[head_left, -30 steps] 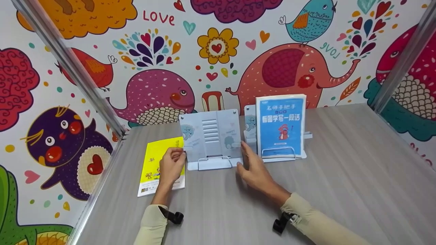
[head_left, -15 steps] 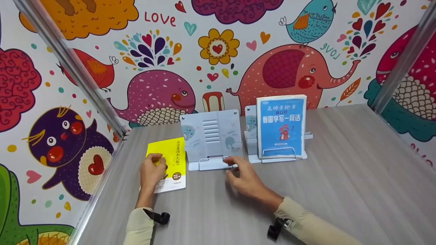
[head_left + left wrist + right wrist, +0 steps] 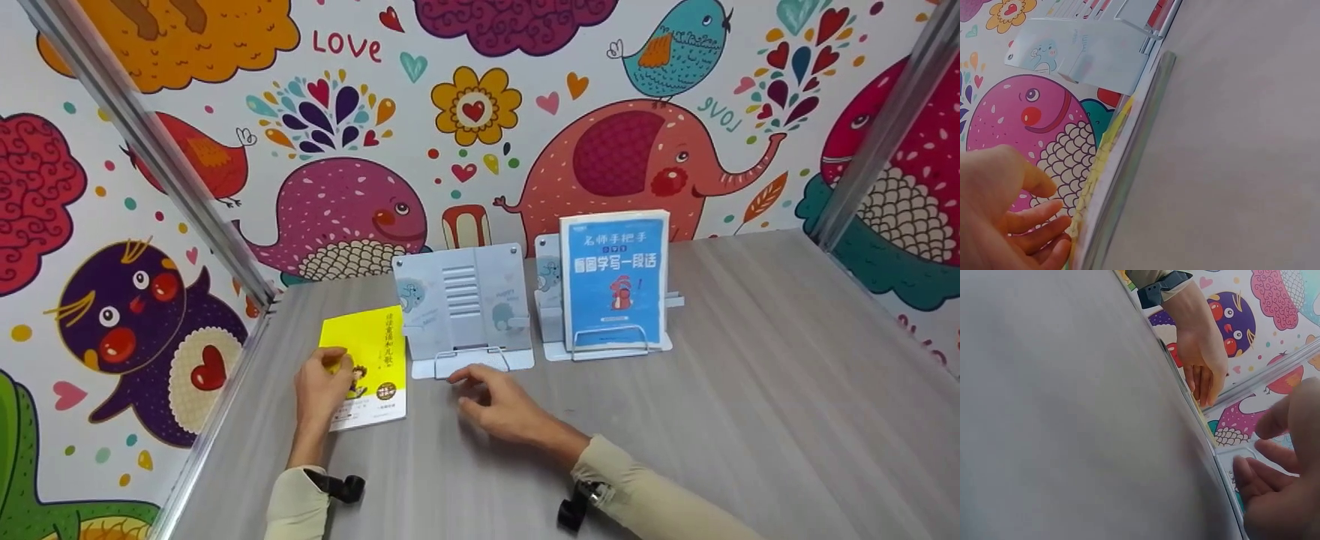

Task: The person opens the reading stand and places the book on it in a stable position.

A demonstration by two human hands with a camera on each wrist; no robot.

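A yellow book [image 3: 364,337] with a white lower band lies flat on the table in the head view. My left hand [image 3: 322,390] is over its left part, fingers loosely bent and gripping nothing; in the left wrist view the fingertips come close to the book's edge [image 3: 1103,152], though contact is unclear. To the right of the book stands a pale metal book stand [image 3: 461,300] with a slotted back plate and a wire holder in front. My right hand [image 3: 517,412] hovers before its base, fingers relaxed and holding nothing.
A second book stand [image 3: 550,300] stands to the right, bearing an upright blue book [image 3: 619,285] behind its wire holder. A patterned cartoon wall [image 3: 465,45] closes off the table's back, with metal posts [image 3: 187,195] at the corners.
My left hand has left the near stand's left edge and moved left over the yellow book. My right hand has come away from the stand's right side, moving left and nearer.
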